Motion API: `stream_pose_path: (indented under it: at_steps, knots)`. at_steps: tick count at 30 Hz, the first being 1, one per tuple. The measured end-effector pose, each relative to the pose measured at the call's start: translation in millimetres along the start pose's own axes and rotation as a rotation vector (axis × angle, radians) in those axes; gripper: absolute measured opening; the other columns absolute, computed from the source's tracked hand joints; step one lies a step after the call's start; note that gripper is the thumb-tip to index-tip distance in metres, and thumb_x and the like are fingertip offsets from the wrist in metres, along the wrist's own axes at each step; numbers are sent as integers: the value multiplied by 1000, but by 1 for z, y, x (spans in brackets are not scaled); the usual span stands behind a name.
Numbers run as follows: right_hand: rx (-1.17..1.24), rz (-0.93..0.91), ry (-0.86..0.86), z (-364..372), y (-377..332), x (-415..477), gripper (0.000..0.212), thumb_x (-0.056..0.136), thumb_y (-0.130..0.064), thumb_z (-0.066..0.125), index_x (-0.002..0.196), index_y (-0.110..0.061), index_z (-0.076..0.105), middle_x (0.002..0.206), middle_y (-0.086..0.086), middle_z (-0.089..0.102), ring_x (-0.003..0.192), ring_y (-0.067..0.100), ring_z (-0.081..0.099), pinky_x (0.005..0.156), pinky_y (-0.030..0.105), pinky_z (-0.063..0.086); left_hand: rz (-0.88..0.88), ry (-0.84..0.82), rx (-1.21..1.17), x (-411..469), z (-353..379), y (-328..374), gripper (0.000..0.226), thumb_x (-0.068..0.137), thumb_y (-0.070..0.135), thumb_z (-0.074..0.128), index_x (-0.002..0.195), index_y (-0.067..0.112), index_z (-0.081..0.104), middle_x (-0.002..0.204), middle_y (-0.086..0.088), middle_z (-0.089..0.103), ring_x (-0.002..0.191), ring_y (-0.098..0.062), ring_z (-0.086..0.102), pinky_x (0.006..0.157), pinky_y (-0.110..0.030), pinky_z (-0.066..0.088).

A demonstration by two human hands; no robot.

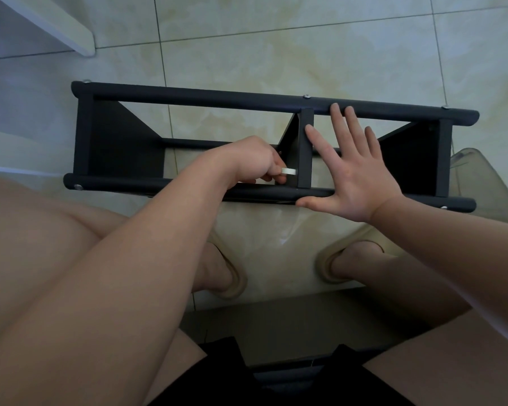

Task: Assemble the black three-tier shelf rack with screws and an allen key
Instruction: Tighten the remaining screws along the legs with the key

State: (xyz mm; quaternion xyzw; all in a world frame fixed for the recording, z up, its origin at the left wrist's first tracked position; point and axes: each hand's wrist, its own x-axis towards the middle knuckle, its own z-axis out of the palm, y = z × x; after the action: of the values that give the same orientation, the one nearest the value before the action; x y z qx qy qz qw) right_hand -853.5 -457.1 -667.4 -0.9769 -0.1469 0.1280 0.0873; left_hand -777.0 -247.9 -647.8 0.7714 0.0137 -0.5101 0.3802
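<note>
The black three-tier shelf rack (217, 100) lies on its side on the tiled floor in front of my feet, its round poles running left to right with silver screw heads showing at the ends and the middle. My left hand (252, 162) reaches inside the frame and pinches a small white piece (289, 171) against the middle shelf board (306, 148). My right hand (354, 171) is spread flat with straight fingers, the thumb on the near pole and the fingertips at the far pole. No allen key is visible.
A translucent plastic piece (481, 186) sits on the floor behind the rack's right end. A white furniture edge (56, 22) crosses the top left corner. My sandalled feet (229, 273) rest just below the rack.
</note>
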Motion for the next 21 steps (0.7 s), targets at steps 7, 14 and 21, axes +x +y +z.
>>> stream_pose_path:
  at_steps: [7,14,21]
  knots:
    - [-2,7,-14,-1,0,0,115,74,-95,32,163,-29,5,169,15,-11,156,37,-11,120,68,11,35,0,74,0,1,-1,26,92,2,58,78,20,71,99,1,74,87,-10,56,67,-22,42]
    - [1,5,-10,0,0,0,114,74,-95,34,163,-29,5,169,15,-11,156,37,-11,121,68,10,31,2,116,0,0,-3,27,91,4,63,75,25,69,79,7,63,73,-6,51,60,-22,35]
    - [9,4,-1,0,0,0,114,74,-94,36,163,-29,7,169,15,-10,156,37,-10,120,68,12,29,35,133,0,-2,-7,24,89,9,67,73,27,71,81,4,71,82,-13,63,71,-26,47]
